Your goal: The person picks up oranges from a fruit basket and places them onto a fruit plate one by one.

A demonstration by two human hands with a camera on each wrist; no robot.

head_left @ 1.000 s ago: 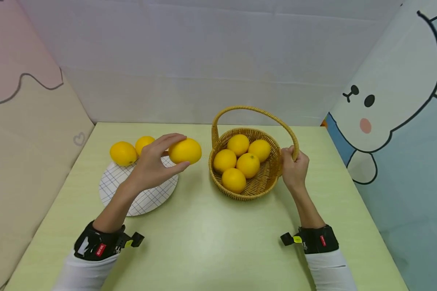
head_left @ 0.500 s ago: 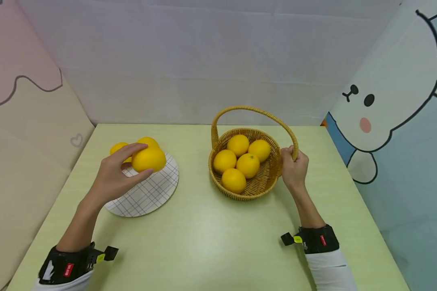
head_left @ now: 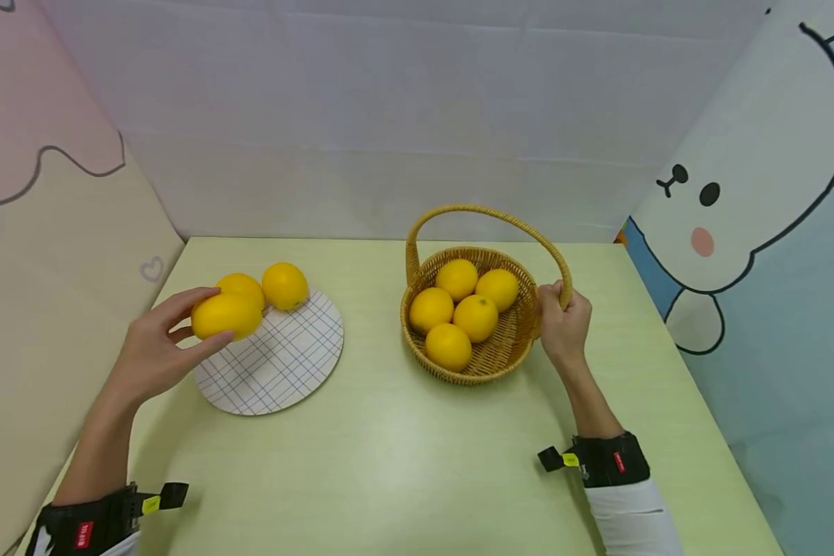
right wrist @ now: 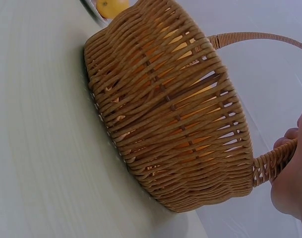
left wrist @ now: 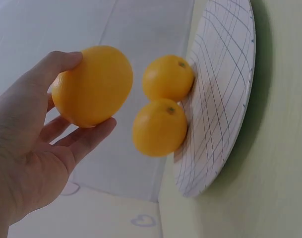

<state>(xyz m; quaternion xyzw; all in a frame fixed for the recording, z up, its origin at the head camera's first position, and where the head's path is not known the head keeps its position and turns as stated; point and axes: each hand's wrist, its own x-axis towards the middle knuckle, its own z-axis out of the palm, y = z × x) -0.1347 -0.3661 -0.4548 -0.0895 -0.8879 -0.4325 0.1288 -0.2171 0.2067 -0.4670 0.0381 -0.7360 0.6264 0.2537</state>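
Note:
In my left hand (head_left: 160, 347) is a yellow-orange fruit (left wrist: 93, 85), most likely an orange, pinched between thumb and fingers. The hand holds it above the left side of a white plate (head_left: 278, 371) with a blue grid pattern. Two similar oranges, one partly behind the held one (head_left: 245, 287) and another to its right (head_left: 285, 286), rest at the plate's far edge. My right hand (head_left: 563, 320) grips the handle base of a woven basket (right wrist: 170, 109) on its right side. Several oranges (head_left: 475, 317) lie inside the basket, whose handle (head_left: 489, 210) arches upright.
Everything stands on a pale green table (head_left: 375, 463). A white wall (head_left: 403, 123) rises behind its far edge. Patterned side panels border it, a cartoon face (head_left: 709, 224) on the right one. Each wrist wears a black camera strap (head_left: 610, 459).
My left hand has moved left with the orange, from between plate and basket to the plate's left side. The right hand and the basket have stayed in place.

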